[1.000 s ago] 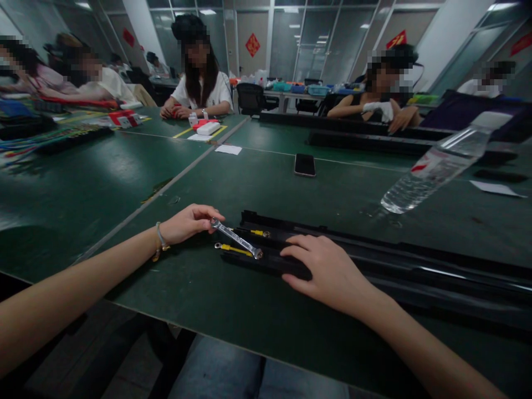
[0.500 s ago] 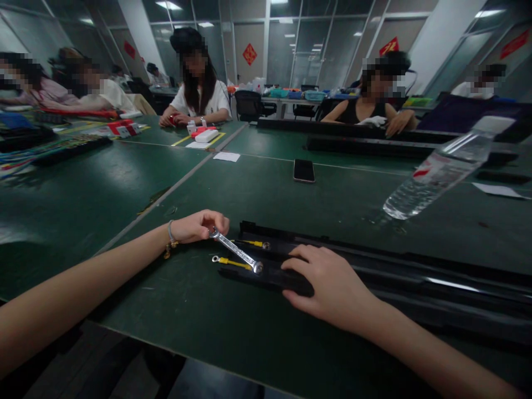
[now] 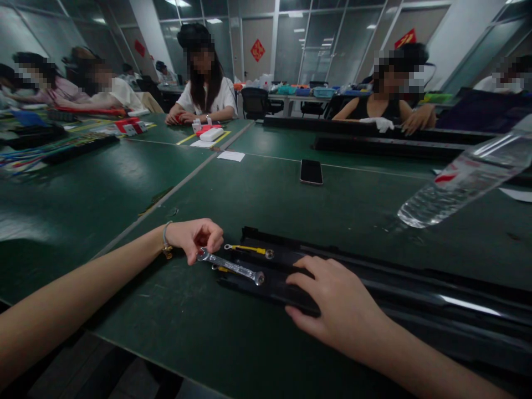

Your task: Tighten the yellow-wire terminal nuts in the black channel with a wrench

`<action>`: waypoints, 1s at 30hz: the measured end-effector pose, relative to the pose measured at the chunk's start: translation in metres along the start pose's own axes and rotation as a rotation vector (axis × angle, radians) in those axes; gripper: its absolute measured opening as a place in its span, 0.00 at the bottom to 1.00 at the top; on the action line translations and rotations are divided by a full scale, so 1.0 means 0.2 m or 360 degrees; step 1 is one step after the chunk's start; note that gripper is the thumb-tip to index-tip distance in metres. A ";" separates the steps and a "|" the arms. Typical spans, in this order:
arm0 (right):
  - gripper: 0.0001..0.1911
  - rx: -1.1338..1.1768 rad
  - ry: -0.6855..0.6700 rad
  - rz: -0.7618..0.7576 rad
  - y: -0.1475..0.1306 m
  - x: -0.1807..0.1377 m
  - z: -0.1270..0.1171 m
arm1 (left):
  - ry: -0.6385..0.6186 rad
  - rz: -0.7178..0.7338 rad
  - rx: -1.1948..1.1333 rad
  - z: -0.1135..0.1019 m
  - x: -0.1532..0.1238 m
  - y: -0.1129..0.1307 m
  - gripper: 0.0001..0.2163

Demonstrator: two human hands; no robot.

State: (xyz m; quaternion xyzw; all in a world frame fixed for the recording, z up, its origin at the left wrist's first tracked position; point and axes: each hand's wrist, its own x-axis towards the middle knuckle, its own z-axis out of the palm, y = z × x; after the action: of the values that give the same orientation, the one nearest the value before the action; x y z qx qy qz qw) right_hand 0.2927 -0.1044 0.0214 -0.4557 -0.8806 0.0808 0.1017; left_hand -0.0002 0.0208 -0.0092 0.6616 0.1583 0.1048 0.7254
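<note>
My left hand (image 3: 197,235) pinches the near end of a silver wrench (image 3: 233,267). The wrench's far end sits at a small round fastener on a long black channel-shaped part (image 3: 277,277). Spread fingers of my right hand (image 3: 328,305) rest over that black part, a short way right of the wrench head. A yellow cable with a ring terminal (image 3: 247,249) runs from a second fastener (image 3: 270,254) beyond the wrench. Partly covered by the wrench is another yellow cable (image 3: 222,269), its ring end showing at the left.
A clear water bottle (image 3: 461,180) stands at the right. Farther back lie a phone (image 3: 311,172) and a white paper slip (image 3: 231,156) on the green table (image 3: 174,310). Bundled wires (image 3: 62,149) lie at the far left. Several people sit around, one handling long black parts (image 3: 374,145).
My left hand has swung the wrench's held end towards me and left, while its head stays at the fastener. More of the far yellow cable shows. My right hand remains on the black part.
</note>
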 end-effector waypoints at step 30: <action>0.12 -0.0074 0.0180 -0.0041 0.00 -0.03 0.04 | 0.0168 0.0310 0.0158 -0.01 0.00 0.01 0.10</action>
State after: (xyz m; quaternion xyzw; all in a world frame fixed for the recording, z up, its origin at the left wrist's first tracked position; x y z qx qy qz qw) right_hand 0.2955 -0.1099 0.0131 -0.4505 -0.8809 0.0332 0.1417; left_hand 0.0004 0.0225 -0.0077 0.7025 0.1361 0.2015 0.6689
